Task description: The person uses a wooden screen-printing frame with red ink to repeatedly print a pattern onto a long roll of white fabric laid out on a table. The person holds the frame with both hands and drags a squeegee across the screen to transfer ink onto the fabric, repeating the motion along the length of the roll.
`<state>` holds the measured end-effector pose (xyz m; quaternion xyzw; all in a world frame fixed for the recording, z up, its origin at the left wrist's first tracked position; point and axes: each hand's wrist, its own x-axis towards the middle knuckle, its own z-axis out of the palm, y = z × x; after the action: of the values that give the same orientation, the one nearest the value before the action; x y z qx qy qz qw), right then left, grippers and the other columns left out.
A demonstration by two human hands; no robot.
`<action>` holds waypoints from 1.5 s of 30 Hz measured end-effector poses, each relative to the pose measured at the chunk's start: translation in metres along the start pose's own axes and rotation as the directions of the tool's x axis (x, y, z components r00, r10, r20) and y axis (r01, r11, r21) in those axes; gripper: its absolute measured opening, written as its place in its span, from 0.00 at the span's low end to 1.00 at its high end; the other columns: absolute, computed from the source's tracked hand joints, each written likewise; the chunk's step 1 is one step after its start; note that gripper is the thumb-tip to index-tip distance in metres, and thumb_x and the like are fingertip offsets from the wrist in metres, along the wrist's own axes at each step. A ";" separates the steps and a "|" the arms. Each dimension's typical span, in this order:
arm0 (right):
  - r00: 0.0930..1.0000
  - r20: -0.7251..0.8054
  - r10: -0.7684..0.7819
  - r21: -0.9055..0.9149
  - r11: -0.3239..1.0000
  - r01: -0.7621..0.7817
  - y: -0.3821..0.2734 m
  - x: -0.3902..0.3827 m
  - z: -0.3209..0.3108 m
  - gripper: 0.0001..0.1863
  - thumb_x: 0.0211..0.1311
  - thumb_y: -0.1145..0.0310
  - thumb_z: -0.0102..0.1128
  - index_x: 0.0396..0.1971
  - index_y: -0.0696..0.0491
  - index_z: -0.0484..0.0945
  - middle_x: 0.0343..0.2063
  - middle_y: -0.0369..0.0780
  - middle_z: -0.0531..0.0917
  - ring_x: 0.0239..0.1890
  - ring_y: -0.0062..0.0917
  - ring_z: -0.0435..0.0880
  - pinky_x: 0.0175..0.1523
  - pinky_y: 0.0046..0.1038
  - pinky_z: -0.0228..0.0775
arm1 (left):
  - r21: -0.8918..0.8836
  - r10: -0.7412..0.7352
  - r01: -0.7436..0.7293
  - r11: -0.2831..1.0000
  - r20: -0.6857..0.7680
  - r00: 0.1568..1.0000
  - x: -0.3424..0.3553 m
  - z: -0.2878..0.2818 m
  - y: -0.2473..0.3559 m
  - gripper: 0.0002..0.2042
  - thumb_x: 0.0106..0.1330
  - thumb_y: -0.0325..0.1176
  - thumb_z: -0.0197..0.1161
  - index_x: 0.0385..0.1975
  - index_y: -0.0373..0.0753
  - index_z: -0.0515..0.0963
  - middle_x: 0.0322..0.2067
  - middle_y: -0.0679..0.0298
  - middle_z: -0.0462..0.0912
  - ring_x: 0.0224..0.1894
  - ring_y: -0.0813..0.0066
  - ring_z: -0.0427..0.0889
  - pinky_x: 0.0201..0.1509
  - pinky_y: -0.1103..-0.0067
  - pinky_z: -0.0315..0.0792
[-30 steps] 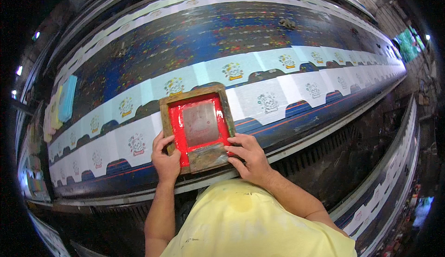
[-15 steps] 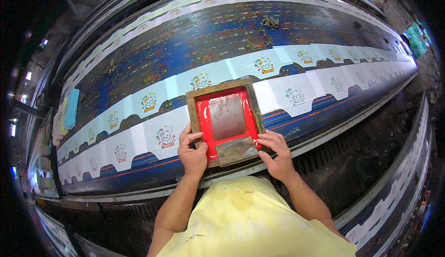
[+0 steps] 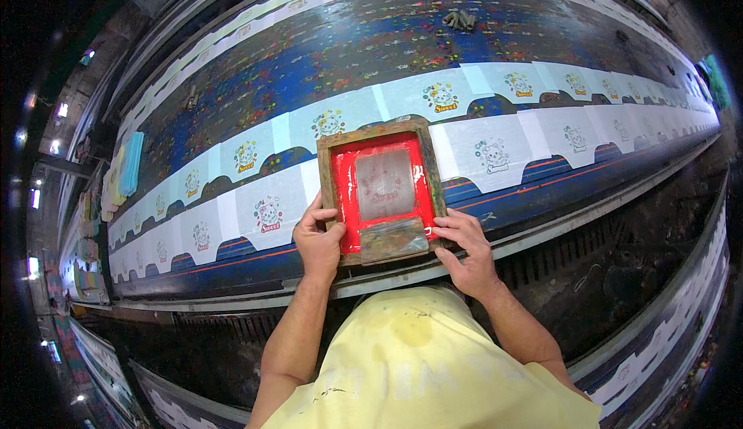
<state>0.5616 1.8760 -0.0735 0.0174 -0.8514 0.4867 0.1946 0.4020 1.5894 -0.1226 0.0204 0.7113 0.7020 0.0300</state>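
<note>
wooden frame (image 3: 326, 189) with red ink (image 3: 347, 185) inside.
left hand (image 3: 317, 241) and right hand (image 3: 469, 252): grip holding opposite frame sides, over printed sheets (image 3: 512, 144), near the front edge of the speckled surface (image 3: 263, 92).

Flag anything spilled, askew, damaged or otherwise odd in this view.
The dark tabletop is speckled with red, yellow and green spots, probably paint residue. The yellow shirt has a darker patch and dark smudges, so it looks stained. The glossy red coating appears contained within the wooden frame; no spill shows around it.
</note>
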 end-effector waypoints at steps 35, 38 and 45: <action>0.849 0.372 -0.375 -0.295 0.820 0.491 0.028 0.182 0.046 0.20 0.61 0.76 0.69 0.54 0.53 0.90 0.49 0.47 0.92 0.53 0.49 0.90 0.63 0.50 0.81 | 0.098 -0.175 0.181 0.978 -0.073 0.982 0.013 -0.001 0.027 0.25 0.68 0.13 0.72 0.66 0.31 0.85 0.59 0.58 0.91 0.59 0.70 0.90 0.67 0.73 0.84; 0.794 0.350 -0.497 -0.291 0.748 0.596 0.024 0.155 0.046 0.19 0.64 0.72 0.68 0.54 0.53 0.90 0.48 0.44 0.91 0.50 0.43 0.90 0.59 0.46 0.81 | 0.058 -0.196 0.203 0.978 -0.100 0.975 0.012 -0.001 0.026 0.26 0.68 0.13 0.72 0.67 0.30 0.84 0.58 0.58 0.91 0.59 0.71 0.90 0.67 0.72 0.83; 0.774 0.460 -0.435 -0.250 0.774 0.583 0.002 0.091 0.029 0.19 0.67 0.69 0.65 0.54 0.58 0.89 0.46 0.45 0.90 0.49 0.40 0.90 0.56 0.43 0.81 | 0.055 -0.205 0.214 0.975 -0.132 0.970 0.011 0.002 0.031 0.26 0.69 0.11 0.70 0.69 0.28 0.81 0.60 0.55 0.91 0.59 0.68 0.91 0.68 0.72 0.84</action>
<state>0.4681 1.8676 -0.0569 0.3068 -0.9113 0.2275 0.1536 0.3906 1.5929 -0.0923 -0.0981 0.7338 0.6697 0.0585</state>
